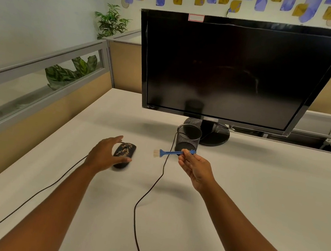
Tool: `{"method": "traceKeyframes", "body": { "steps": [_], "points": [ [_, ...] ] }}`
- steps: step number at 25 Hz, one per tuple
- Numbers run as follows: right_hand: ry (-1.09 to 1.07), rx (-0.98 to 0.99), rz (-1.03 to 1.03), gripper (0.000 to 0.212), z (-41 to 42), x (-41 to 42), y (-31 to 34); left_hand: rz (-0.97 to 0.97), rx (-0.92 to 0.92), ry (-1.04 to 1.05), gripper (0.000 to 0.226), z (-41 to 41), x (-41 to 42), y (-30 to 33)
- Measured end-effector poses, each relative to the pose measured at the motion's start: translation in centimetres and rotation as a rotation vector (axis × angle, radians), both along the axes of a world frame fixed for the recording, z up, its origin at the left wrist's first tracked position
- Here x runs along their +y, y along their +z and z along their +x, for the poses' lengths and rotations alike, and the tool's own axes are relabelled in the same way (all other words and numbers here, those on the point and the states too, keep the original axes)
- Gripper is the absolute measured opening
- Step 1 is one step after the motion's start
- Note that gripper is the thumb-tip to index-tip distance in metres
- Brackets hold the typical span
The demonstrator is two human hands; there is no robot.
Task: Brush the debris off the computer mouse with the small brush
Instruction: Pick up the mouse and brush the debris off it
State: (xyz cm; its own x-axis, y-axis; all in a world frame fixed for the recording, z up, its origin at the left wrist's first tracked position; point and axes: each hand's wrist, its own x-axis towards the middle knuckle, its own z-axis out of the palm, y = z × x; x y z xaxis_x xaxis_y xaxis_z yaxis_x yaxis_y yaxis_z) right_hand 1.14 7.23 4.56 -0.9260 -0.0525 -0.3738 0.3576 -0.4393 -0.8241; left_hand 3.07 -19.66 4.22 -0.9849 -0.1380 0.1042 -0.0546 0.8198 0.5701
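Center frame, the right hand [195, 167] pinches the blue brush [172, 153]; the left hand [103, 153], fingers spread, cups the debris-speckled mouse [125, 150]. The mesh pen cup [187, 139] behind looks empty.

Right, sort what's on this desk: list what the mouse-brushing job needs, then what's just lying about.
For the job:
mouse, speckled with debris
brush, pinched in the right hand
left hand, open at the mouse

Lying about:
monitor, dark
mesh cup
cables
plants beyond the partition
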Motion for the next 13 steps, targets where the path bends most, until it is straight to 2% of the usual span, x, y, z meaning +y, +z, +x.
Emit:
{"method": "traceKeyframes", "body": {
  "steps": [3,6,13],
  "points": [
    [-0.004,0.0,0.019,0.011,-0.8,-0.5,-0.3,-0.221,-0.114,-0.064,0.111,-0.5,-1.8,-1.2],
    [-0.003,0.011,0.048,0.01,-1.6,-1.1,-0.7,-0.399,-0.217,-0.145,0.124,-1.0,-3.0,-2.4],
    [-0.002,-0.024,0.079,0.011,-3.1,-2.3,-2.3,-0.474,-0.276,-0.326,0.132,-3.8,-4.4,-3.7]
  ]
}}
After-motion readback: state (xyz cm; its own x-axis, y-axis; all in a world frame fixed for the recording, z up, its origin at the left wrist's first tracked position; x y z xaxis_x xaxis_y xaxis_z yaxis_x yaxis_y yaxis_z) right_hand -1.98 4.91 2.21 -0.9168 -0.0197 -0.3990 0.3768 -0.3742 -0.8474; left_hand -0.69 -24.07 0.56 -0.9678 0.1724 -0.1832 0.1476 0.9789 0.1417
